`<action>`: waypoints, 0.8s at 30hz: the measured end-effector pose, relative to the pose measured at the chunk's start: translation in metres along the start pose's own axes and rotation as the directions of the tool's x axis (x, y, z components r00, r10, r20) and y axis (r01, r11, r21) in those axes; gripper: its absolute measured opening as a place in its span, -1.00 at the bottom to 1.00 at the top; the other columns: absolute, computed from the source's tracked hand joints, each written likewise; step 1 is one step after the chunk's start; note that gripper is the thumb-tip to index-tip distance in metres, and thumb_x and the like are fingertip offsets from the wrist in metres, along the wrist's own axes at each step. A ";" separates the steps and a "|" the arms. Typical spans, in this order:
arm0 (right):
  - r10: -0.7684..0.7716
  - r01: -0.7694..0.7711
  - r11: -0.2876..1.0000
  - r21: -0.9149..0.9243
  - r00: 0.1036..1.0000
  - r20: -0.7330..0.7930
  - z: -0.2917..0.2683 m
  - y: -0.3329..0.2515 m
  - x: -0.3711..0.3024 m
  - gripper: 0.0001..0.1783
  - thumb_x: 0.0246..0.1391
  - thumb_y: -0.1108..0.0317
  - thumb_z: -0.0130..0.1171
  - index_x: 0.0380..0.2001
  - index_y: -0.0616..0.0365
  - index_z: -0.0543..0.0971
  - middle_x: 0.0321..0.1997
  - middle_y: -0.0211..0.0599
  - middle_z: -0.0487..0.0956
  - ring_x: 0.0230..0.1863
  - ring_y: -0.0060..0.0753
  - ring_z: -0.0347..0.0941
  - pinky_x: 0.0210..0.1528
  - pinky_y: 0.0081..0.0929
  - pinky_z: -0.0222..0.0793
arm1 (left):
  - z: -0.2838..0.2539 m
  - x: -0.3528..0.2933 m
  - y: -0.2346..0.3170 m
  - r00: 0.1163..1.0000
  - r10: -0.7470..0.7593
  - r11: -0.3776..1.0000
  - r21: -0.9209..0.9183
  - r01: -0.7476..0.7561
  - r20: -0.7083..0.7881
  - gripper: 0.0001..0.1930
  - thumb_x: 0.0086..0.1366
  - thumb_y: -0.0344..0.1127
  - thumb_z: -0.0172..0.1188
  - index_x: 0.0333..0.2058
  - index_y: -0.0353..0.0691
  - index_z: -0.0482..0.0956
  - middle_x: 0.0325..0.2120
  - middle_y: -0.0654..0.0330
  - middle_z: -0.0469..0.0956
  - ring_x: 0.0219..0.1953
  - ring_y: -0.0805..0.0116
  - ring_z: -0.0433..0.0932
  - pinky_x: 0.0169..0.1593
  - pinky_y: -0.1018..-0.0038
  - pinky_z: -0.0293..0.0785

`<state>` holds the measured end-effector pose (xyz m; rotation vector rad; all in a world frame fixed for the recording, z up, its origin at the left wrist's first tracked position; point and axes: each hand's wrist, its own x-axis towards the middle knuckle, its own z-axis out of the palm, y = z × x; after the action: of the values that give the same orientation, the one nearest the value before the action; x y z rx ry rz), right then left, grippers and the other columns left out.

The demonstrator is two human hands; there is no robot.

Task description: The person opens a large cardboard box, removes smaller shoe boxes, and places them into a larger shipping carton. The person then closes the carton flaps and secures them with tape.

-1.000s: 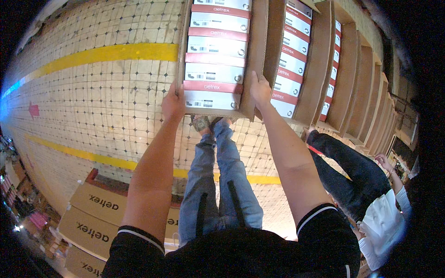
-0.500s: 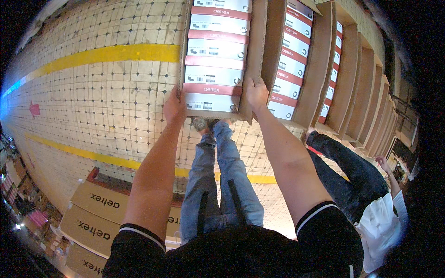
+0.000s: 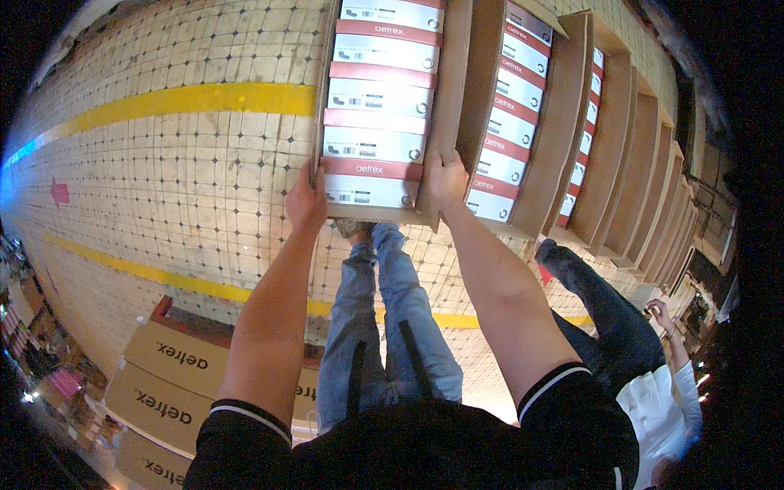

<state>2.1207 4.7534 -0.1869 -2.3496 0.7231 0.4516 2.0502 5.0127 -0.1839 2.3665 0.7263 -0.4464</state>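
Note:
In front of me is an open cardboard carton holding a row of white-and-red shoe boxes, their labelled ends facing up. My left hand grips the carton's left wall near its near corner. The right wall is held by my right hand, with the fingers wrapped over its top edge. Both of my arms reach forward, and the carton's near edge lies just beyond my legs. Parts of my fingers are hidden behind the cardboard.
More open cartons stand in a line to the right, the closest also filled with shoe boxes. A co-worker in dark trousers is beside them. Closed cartons are stacked at lower left. Yellow lines cross the tiled floor.
The carton in my hands has shifted slightly toward me, and both hands have come down with it. The co-worker at the right has moved a little.

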 end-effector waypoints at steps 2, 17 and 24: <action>0.005 -0.005 1.000 -0.017 1.000 -0.004 0.000 0.000 0.000 -0.58 0.17 0.06 0.05 -0.08 0.16 0.53 -0.18 0.15 0.60 -0.12 0.19 0.55 0.00 -0.06 0.43 | 0.000 -0.001 0.001 1.000 0.010 1.000 0.003 -0.010 -0.015 -0.54 0.39 0.06 -0.07 0.17 0.02 0.38 -0.25 -0.09 0.61 -0.25 -0.15 0.59 -0.16 0.07 0.49; 0.005 -0.004 1.000 0.018 0.999 -0.036 0.001 0.002 -0.001 -0.64 0.13 0.13 0.10 -0.10 0.12 0.53 -0.21 0.12 0.61 -0.16 0.18 0.55 -0.05 -0.04 0.44 | 0.003 -0.003 0.007 0.997 0.002 1.000 0.020 0.000 -0.077 -0.58 0.38 0.04 -0.05 0.04 -0.08 0.48 -0.32 -0.11 0.61 -0.26 -0.16 0.59 -0.22 0.06 0.50; 0.054 -0.054 0.999 0.001 0.999 -0.003 -0.003 -0.004 -0.001 -0.63 0.13 0.12 0.10 -0.10 0.14 0.53 -0.22 0.13 0.61 -0.15 0.19 0.55 -0.06 -0.04 0.44 | 0.002 -0.002 0.010 0.997 -0.061 0.997 0.044 0.063 -0.049 -0.63 0.33 -0.10 0.07 0.08 0.02 0.47 -0.29 -0.04 0.62 -0.26 -0.08 0.60 -0.19 0.12 0.50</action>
<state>2.1220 4.7546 -0.1826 -2.3347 0.7895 0.4716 2.0543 5.0046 -0.1800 2.4090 0.8216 -0.4386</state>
